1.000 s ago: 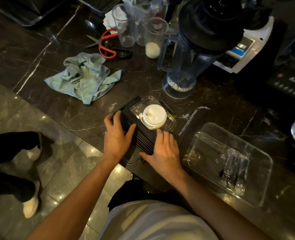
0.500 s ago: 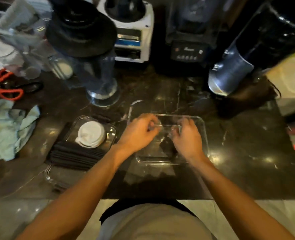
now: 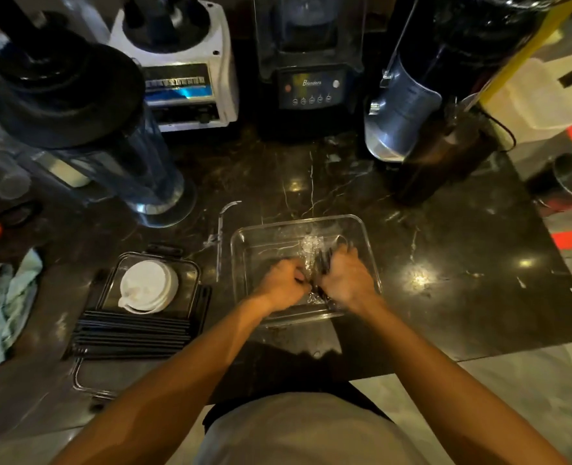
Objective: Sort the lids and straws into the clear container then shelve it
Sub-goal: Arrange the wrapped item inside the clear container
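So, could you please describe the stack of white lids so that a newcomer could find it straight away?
Start at the tall blender jug with the black lid at the counter's left. Just in front of it lies a clear container with black straws laid across its near end. The stack of white lids sits inside it: the only white, round thing there.

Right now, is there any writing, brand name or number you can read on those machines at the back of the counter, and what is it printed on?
"Blenders": in pale script on the control panel of the black blender base.
White blender base: a line of characters on its dark front strip, too blurred to read.
Round buttons under "Blenders": marks too small to read.
No other readable text shows.
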Motion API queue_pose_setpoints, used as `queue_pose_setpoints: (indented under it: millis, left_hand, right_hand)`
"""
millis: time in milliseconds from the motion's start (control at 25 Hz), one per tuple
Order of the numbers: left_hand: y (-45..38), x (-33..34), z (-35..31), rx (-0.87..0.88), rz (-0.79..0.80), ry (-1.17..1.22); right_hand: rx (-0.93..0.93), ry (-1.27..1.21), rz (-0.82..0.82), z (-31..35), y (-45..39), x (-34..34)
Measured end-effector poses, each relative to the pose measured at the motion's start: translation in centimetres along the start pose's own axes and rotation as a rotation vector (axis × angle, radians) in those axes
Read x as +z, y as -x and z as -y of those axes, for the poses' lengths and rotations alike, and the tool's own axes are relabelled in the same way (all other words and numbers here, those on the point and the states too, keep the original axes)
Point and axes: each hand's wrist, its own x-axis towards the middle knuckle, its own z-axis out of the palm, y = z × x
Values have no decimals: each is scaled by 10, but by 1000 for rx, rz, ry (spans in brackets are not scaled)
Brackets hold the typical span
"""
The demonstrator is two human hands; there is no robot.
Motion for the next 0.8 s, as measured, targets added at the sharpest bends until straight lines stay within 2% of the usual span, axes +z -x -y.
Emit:
queue_pose_setpoints:
  millis: [120, 280, 440, 640, 800]
  left_hand:
    - [-4, -1, 2, -55, -43, 112]
    - [-5, -15, 6, -66, -35, 202]
    - [-3, -27, 5, -61, -3, 273]
    - [2, -35, 6, -53, -50, 229]
    - [4, -31, 7, -62, -63, 42]
  right_hand:
    - [-16, -174, 130, 6, -5, 4]
    - [48, -623, 272, 7, -8, -10]
    - [181, -825, 290, 7, 2, -28]
    - [151, -669, 206, 8, 10, -37]
    - [92, -646, 190, 10, 11, -34]
